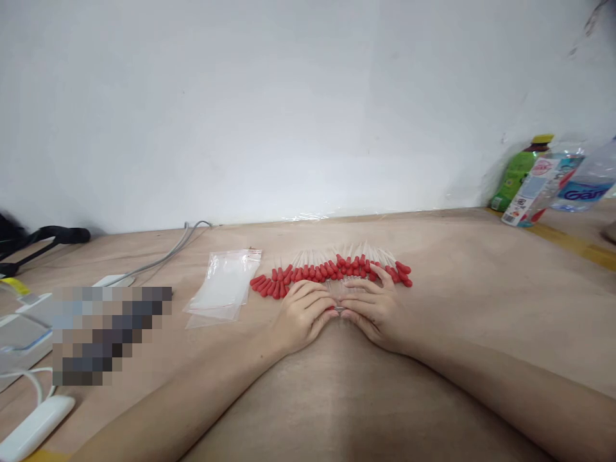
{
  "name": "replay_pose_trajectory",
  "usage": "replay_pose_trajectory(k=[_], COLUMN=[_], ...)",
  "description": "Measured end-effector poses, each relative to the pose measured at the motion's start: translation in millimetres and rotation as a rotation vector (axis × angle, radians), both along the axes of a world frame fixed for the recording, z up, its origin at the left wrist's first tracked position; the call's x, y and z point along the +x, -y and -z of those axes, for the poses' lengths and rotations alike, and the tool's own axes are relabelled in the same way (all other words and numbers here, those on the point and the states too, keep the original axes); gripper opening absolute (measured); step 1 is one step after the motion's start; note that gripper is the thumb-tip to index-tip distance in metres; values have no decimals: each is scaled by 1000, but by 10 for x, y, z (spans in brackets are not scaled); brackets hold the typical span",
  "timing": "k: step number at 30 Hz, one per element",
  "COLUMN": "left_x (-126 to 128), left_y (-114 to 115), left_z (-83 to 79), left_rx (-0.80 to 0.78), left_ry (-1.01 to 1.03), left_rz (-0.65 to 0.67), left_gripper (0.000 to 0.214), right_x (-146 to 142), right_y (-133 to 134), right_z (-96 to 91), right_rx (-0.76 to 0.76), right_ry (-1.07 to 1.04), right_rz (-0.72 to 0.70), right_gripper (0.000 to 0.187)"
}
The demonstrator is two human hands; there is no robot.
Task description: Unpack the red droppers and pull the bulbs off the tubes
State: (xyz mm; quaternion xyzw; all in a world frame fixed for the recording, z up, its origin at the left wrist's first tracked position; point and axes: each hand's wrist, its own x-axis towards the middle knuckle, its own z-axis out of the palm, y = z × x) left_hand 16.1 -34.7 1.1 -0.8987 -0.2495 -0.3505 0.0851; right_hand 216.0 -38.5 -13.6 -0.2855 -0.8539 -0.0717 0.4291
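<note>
Fingertips nearly meeting, both my hands are close together over the table. My left hand (308, 311) pinches a small red rubber bulb (331, 309), mostly covered by the fingers. A clear dropper tube (340, 308) is pinched in my right hand (380, 311), its end at the bulb; how far it sits inside I cannot tell. Just beyond the fingers lie several loose clear tubes (359, 282), partly hidden by my right hand. Behind them, droppers with red bulbs (317, 273) form a long curved row, thin tips toward the wall.
Clear plastic zip bags (224, 285) lie left of the row. Further left are a grey cable (178, 247), a blurred-out item (113, 337) and a white device (38, 427). A green bottle (520, 170), a carton (539, 192) and a clear bottle (584, 186) stand at the back right.
</note>
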Motion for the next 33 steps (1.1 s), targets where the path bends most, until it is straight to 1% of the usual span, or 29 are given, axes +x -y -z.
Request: replay_pose_trajectory(k=[4, 8, 17, 20, 23, 26, 29, 33], left_x=[4, 4, -7, -15, -29, -45, -62, -108], left_y=[30, 50, 66, 76, 87, 91, 87, 63], left_z=[-32, -46, -81, -88, -89, -84, -66, -40], left_rx=[16, -8, -68, -67, -62, -64, -67, -85], left_ry=[-63, -124, -183, -183, -177, -172, -162, -91], left_rz=[-11, -34, -43, -34, -19, -12, 2, 8], left_gripper=[10, 11, 15, 15, 14, 14, 15, 13], right_x=[8, 23, 46, 78, 111, 137, 169, 238], right_y=[8, 0, -2, 2, 13, 38, 57, 23], right_z=[0, 6, 26, 19, -1, -39, -86, -122], right_rx=[23, 53, 178, 247, 308, 339, 355, 375], right_ry=[7, 40, 45, 51, 113, 187, 212, 239], right_rz=[-73, -136, -162, -174, -186, -204, -216, -236], right_gripper=[14, 14, 14, 17, 19, 20, 22, 26])
